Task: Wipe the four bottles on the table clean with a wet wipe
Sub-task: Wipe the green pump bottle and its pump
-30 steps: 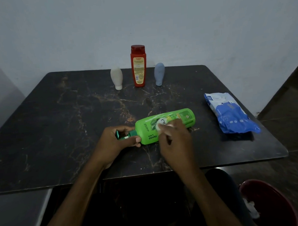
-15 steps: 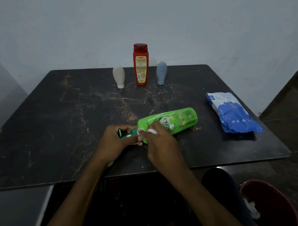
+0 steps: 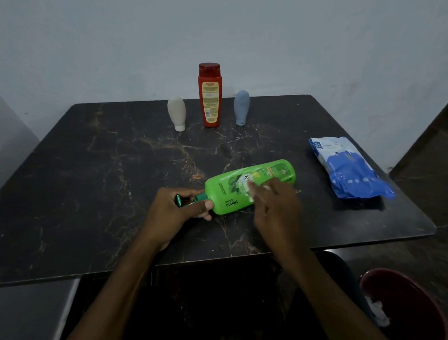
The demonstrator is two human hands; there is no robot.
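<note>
A green bottle (image 3: 234,192) lies on its side near the front of the dark marble table (image 3: 89,175), its dark green cap pointing left. My left hand (image 3: 178,210) grips the cap and neck. My right hand (image 3: 276,206) holds a white wet wipe (image 3: 252,190) and presses it against the middle of the bottle's label; the hand is motion-blurred. At the back of the table stand a red bottle (image 3: 210,96), a beige tube (image 3: 177,114) to its left and a grey-blue tube (image 3: 241,107) to its right, both on their caps.
A blue and white pack of wipes (image 3: 346,168) lies at the table's right side. A dark red bin (image 3: 406,305) with a used white wipe inside stands on the floor at lower right. A pale wall is behind the table.
My right hand slid the wipe left along the green bottle toward the neck, then back right to the label. The left hand kept its grip on the cap.
</note>
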